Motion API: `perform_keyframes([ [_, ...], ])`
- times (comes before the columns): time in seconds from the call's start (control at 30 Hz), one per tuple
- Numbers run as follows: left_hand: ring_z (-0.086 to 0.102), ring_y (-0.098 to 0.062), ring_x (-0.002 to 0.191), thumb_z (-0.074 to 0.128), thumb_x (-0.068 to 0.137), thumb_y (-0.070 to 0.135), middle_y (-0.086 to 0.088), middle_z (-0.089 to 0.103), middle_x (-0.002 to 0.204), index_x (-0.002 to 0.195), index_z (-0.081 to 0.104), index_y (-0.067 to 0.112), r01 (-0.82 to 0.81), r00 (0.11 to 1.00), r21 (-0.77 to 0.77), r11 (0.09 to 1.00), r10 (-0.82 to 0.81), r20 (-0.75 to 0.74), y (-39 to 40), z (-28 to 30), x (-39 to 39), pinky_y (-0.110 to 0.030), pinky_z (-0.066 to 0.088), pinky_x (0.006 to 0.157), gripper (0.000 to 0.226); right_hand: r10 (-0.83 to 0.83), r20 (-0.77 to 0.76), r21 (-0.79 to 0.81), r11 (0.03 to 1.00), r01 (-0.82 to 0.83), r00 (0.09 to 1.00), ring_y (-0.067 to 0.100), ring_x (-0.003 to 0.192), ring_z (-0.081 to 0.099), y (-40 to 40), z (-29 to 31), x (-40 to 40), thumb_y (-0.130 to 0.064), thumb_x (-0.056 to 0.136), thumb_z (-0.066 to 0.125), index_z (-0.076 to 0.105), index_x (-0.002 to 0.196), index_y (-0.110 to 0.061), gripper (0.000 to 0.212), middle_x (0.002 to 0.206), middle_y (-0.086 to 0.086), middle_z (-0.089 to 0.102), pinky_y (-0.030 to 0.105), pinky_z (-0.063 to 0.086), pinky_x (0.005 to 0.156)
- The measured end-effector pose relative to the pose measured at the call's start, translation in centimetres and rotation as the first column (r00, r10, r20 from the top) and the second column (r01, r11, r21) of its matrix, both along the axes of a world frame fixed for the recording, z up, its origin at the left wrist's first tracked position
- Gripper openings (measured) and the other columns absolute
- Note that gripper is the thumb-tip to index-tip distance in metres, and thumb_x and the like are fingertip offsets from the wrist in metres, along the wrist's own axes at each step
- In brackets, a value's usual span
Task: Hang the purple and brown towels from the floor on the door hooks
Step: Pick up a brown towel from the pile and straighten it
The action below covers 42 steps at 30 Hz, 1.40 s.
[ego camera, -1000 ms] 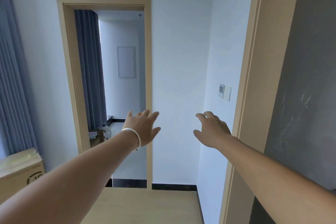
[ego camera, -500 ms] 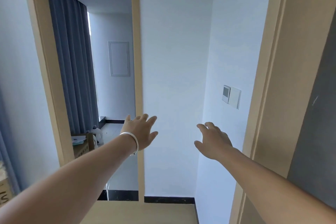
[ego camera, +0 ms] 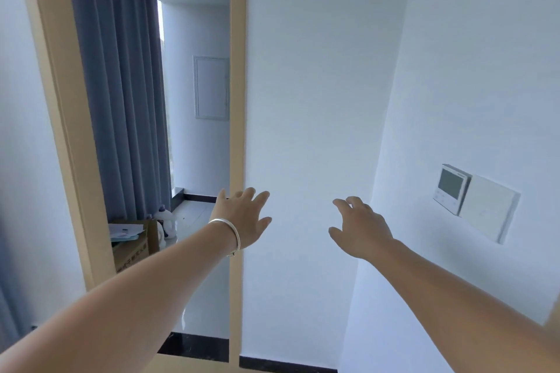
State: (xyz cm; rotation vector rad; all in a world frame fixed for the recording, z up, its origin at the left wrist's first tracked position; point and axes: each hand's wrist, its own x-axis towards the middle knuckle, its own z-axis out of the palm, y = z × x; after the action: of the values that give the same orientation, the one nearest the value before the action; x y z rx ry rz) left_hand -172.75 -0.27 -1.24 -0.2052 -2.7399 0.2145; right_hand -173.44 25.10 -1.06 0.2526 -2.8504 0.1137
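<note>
Towels, purple or brown, appear nowhere in the head view, and neither do the door hooks, so where they are cannot be told. Both hands are stretched out in front of the person and hold nothing. The left hand [ego camera: 242,219] has its fingers straight and slightly spread, palm facing away, with a silver bangle [ego camera: 229,235] round the wrist. The right hand [ego camera: 359,228] is relaxed, its fingers loosely bent downward and apart (nothing lies between them). The two hands are level with each other and well apart.

Behind the left hand runs the right post of a pale wooden door frame [ego camera: 237,130]. Through the opening hangs a blue-grey curtain [ego camera: 121,85], with a cardboard box [ego camera: 133,247] carrying papers at its foot and a white jug [ego camera: 165,222] just beside the box. A white panel [ego camera: 211,88] is set in the far wall. On the white wall to the right of the right hand sit a small thermostat [ego camera: 451,188] and a white switch plate [ego camera: 488,212], touching side by side.
</note>
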Motion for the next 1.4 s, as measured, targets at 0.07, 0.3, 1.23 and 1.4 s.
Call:
perform_keyframes([
  [0.07, 0.049, -0.021, 0.12, 0.032, 0.096, 0.052, 0.001, 0.044, 0.137, 0.142, 0.026, 0.028, -0.023, 1.0, -0.008, 1.0, 0.023, 0.002, -1.3, -0.2, -1.8, -0.049, 0.028, 0.107, 0.052, 0.021, 0.009, -0.004, 1.0, -0.021, 1.0, 0.022, 0.135, 0.034, -1.1, -0.2, -2.9, -0.043, 0.093, 0.046, 0.024, 0.149, -0.025, 0.063, 0.152, 0.003, 0.025, 0.036, 0.037, 0.101],
  [0.3, 0.047, -0.019, 0.122, 0.032, 0.096, 0.051, 0.003, 0.045, 0.135, 0.142, 0.028, 0.028, -0.211, 0.977, 0.014, 0.977, 0.21, 0.041, -8.6, -2.3, -8.1, -0.05, 0.022, 0.11, 0.051, 0.199, 0.036, 0.015, 0.98, -0.199, 0.979, 0.022, 0.132, 0.036, -8.9, -2.3, -13.6, -0.042, 0.093, 0.046, 0.025, 0.148, -0.024, 0.062, 0.152, 0.003, 0.025, 0.036, 0.039, 0.099],
  [1.23, 0.043, -0.02, 0.132, 0.034, 0.094, 0.056, 0.002, 0.038, 0.149, 0.148, 0.021, 0.034, -0.975, 0.216, -0.006, 0.222, 0.956, 0.2, -42.4, -8.4, 5.1, -0.051, 0.024, 0.112, 0.06, 0.952, 0.16, -0.037, 0.269, -0.962, 0.26, 0.023, 0.135, 0.033, -58.9, -7.7, -19.9, -0.043, 0.094, 0.045, 0.022, 0.15, -0.025, 0.063, 0.153, 0.004, 0.026, 0.041, 0.034, 0.106],
  [1.4, 0.044, -0.02, 0.131, 0.035, 0.094, 0.058, 0.001, 0.037, 0.15, 0.148, 0.02, 0.033, -0.992, 0.126, 0.032, 0.122, 0.969, 0.213, -50.6, -10.5, 10.3, -0.05, 0.027, 0.111, 0.061, 0.975, 0.172, -0.044, 0.153, -0.987, 0.143, 0.022, 0.134, 0.034, -69.3, -8.2, -15.2, -0.042, 0.093, 0.048, 0.026, 0.148, -0.027, 0.062, 0.149, 0.0, 0.03, 0.04, 0.031, 0.108],
])
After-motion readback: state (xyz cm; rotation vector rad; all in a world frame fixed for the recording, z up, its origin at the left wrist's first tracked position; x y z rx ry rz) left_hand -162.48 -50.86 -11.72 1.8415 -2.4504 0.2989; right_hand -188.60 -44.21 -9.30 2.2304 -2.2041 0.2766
